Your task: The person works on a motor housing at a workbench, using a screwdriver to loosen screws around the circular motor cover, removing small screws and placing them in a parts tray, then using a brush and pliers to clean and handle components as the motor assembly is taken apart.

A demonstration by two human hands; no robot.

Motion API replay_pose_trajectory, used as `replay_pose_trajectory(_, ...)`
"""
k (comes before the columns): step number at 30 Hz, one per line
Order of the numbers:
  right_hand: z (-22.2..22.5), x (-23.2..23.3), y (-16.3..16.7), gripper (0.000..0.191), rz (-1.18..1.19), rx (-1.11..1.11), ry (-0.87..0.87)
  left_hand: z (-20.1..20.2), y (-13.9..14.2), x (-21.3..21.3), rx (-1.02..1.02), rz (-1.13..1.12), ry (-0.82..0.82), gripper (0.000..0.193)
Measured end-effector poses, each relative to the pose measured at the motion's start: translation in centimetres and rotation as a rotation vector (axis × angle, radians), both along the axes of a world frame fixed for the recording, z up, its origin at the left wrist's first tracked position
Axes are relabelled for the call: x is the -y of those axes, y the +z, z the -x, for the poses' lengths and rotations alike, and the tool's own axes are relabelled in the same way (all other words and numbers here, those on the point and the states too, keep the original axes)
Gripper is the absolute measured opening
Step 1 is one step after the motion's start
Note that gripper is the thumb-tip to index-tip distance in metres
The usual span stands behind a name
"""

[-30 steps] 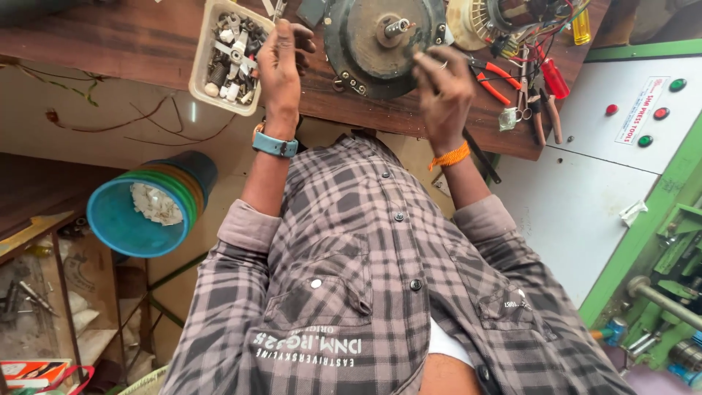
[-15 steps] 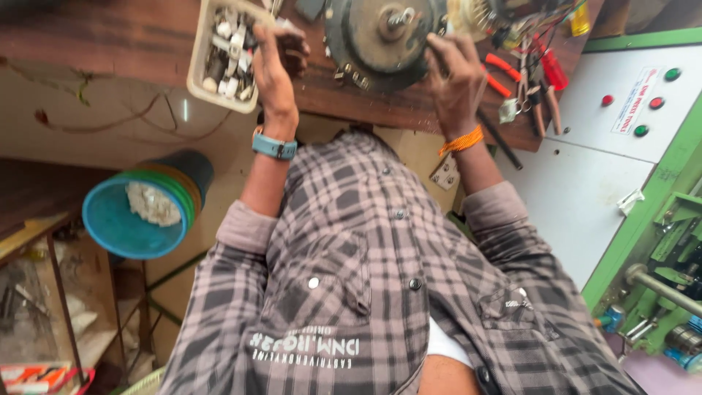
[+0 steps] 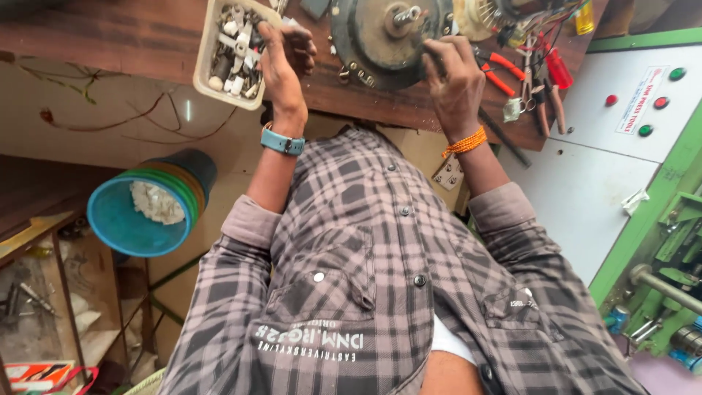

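Nearest the camera, filling the lower half of the frame, is the person's grey plaid shirt [image 3: 365,292], seen from above so that the picture reads upside down. From its rolled cuffs both forearms reach toward the top of the frame.

The arm at centre-left wears a light blue watch [image 3: 283,142] on the wrist. Its hand, the left hand [image 3: 284,62], is bent at the wrist with the fingers curled loosely beside the right-hand edge of a cream plastic tray [image 3: 230,51] of small white and grey parts; whether the fingertips pinch anything is hard to make out, as the knuckles cover them.

The arm at centre-right wears an orange thread band [image 3: 465,143]. Its hand, the right hand [image 3: 455,80], is spread with fingers pressed onto the rim of a round dark metal motor housing [image 3: 384,40], thumb side toward the wrist. It rests on the housing rather than closing around it.

The housing lies at upper centre on a brown wooden workbench [image 3: 110,36], its top cut off by the frame edge, with a short shaft standing at its middle. To its right, red-handled pliers [image 3: 501,73] and a red screwdriver [image 3: 559,73] lie among tangled wires, partly cropped.

At left, below the bench, a stack of blue and green plastic tubs [image 3: 142,212] holds white scraps.
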State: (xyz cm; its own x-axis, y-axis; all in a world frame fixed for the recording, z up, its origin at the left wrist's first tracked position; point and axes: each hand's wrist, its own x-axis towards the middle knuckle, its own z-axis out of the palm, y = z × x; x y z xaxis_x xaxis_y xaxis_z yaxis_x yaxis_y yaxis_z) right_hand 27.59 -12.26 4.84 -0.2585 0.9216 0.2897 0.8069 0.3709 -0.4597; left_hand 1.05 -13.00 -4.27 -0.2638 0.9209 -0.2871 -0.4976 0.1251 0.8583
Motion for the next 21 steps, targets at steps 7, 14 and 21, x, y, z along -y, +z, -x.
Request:
replay_pose_trajectory(7,-1.4,-0.9,0.3,0.022,0.027,-0.082,0.044,0.2,-1.1,0.4,0.027,0.003,0.059,0.070)
replay_pose_trajectory(14,-1.5,-1.1,0.3,0.017,0.064,-0.118,0.001,0.0,-1.6,0.5,0.010,0.031,0.075,0.068)
replay_pose_trajectory(21,-0.8,-0.2,0.2,0.020,0.050,-0.097,-0.092,-0.9,-1.2,-0.1,-0.001,0.052,0.018,0.069)
